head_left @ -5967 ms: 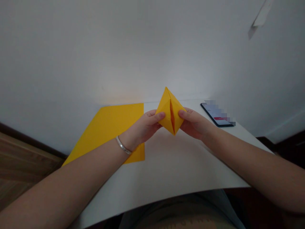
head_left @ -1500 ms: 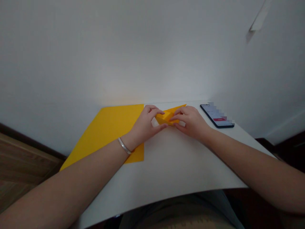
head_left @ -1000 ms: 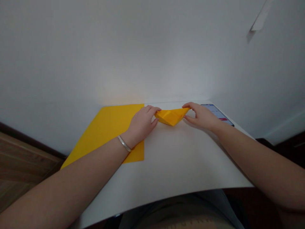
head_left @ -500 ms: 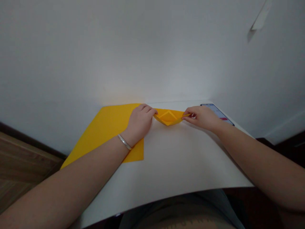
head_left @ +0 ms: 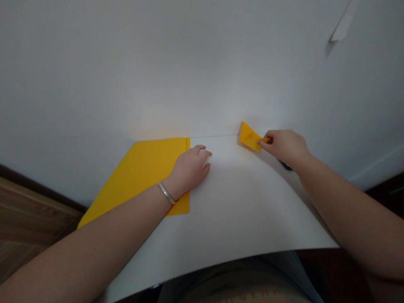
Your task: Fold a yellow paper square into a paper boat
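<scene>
A folded yellow paper boat [head_left: 250, 139] is tilted near the back of the white table, its left tip raised. My right hand [head_left: 285, 145] pinches its right end between thumb and fingers. My left hand [head_left: 192, 166] holds nothing; its fingers are apart and slightly curled, just past the right edge of the yellow paper sheets [head_left: 148, 162]. That hand and its wrist, with a silver bangle [head_left: 166, 193], cover part of the sheets.
The white table [head_left: 240, 210] meets a pale wall [head_left: 202, 71] at the back. Beneath my right wrist a dark corner of the phone [head_left: 286, 165] shows. Wooden furniture [head_left: 31, 219] stands at the left. A paper strip [head_left: 344, 25] sticks out from the wall at upper right.
My left hand has let go of the paper boat and opened. My right hand has carried the boat to the right and turned it, now covering most of the phone.
</scene>
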Available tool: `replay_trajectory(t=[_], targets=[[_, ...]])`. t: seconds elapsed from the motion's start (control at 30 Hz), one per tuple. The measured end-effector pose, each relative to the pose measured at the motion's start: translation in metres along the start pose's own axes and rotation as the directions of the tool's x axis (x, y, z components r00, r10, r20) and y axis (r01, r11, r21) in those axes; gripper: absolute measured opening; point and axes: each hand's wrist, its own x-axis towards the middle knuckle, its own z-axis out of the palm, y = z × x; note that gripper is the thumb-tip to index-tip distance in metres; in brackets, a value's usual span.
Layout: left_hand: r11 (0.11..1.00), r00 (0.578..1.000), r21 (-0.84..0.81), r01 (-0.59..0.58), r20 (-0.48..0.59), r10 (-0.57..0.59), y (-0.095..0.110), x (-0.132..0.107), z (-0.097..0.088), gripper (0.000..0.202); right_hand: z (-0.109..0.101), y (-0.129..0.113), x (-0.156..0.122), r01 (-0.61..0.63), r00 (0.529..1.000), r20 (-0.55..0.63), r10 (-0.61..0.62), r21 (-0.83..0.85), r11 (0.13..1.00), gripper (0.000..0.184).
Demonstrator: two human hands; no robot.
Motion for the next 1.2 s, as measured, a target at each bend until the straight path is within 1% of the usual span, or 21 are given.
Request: replay_trajectory(t=[0.07,0.17,0.27,0.37,0.47,0.63,0.73,0.8,0.9,0.97,1.0,1.07,1.1,1.13,1.17,1.2], targets=[[1.0,0.999,0.012,0.024,0.029,-0.024,-0.002,-0.001,0.002,0.035,0.004,0.008,0.006,-0.057,0.998,0.018,0.058,-0.043,0.997,0.036],[0.999,0.997,0.035,0.041,0.068,-0.043,-0.002,-0.003,0.001,0.037,0.01,0.015,0.01,-0.092,0.992,0.075,0.1,-0.105,0.99,0.037],[0.992,0.992,0.103,0.075,0.089,-0.084,-0.001,-0.005,-0.003,0.037,0.01,0.014,0.009,-0.088,0.987,0.12,0.107,-0.156,0.984,0.038],[0.976,0.98,0.166,0.138,0.12,-0.159,-0.001,-0.008,-0.006,0.036,0.007,0.01,0.008,-0.095,0.985,0.13,0.118,-0.166,0.982,0.038],[0.965,0.962,0.188,0.182,0.168,-0.214,-0.001,-0.009,-0.006,0.035,0.006,0.01,0.008,-0.117,0.981,0.131,0.14,-0.173,0.978,0.036],[0.963,0.953,0.198,0.184,0.204,-0.224,-0.001,-0.01,-0.007,0.035,0.009,0.014,0.011,-0.138,0.972,0.159,0.17,-0.196,0.971,0.035],[0.96,0.952,0.212,0.181,0.207,-0.225,0.0,-0.01,-0.008,0.036,0.011,0.016,0.011,-0.144,0.974,0.143,0.173,-0.194,0.97,0.038],[0.96,0.954,0.219,0.176,0.202,-0.221,0.0,-0.011,-0.008,0.036,0.008,0.015,0.01,-0.145,0.978,0.124,0.169,-0.182,0.972,0.041],[0.961,0.959,0.222,0.164,0.193,-0.208,-0.001,-0.011,-0.007,0.035,-0.001,0.007,0.005,-0.131,0.984,0.102,0.147,-0.148,0.98,0.05],[0.964,0.962,0.213,0.157,0.189,-0.198,-0.001,-0.011,-0.007,0.034,-0.008,-0.001,0.0,-0.106,0.991,0.071,0.114,-0.107,0.989,0.055],[0.967,0.963,0.202,0.153,0.189,-0.192,-0.001,-0.01,-0.007,0.034,-0.01,-0.006,-0.002,-0.074,0.996,0.046,0.078,-0.093,0.993,0.054],[0.975,0.966,0.173,0.143,0.19,-0.175,0.0,-0.008,-0.009,0.032,-0.012,-0.015,-0.009,0.035,0.999,0.019,-0.034,-0.03,0.999,0.05],[0.978,0.969,0.161,0.131,0.188,-0.161,0.001,-0.007,-0.011,0.032,-0.011,-0.018,-0.013,0.113,0.993,0.026,-0.114,0.032,0.993,0.044],[0.98,0.972,0.157,0.12,0.184,-0.148,0.004,-0.006,-0.013,0.032,-0.009,-0.021,-0.017,0.22,0.973,0.046,-0.226,0.115,0.969,0.039],[0.979,0.974,0.169,0.118,0.173,-0.147,0.007,-0.004,-0.016,0.033,-0.006,-0.023,-0.021,0.319,0.941,0.052,-0.335,0.201,0.926,0.036],[0.972,0.974,0.196,0.129,0.16,-0.161,0.01,-0.003,-0.02,0.036,-0.003,-0.025,-0.024,0.399,0.908,0.022,-0.419,0.262,0.879,0.034]])
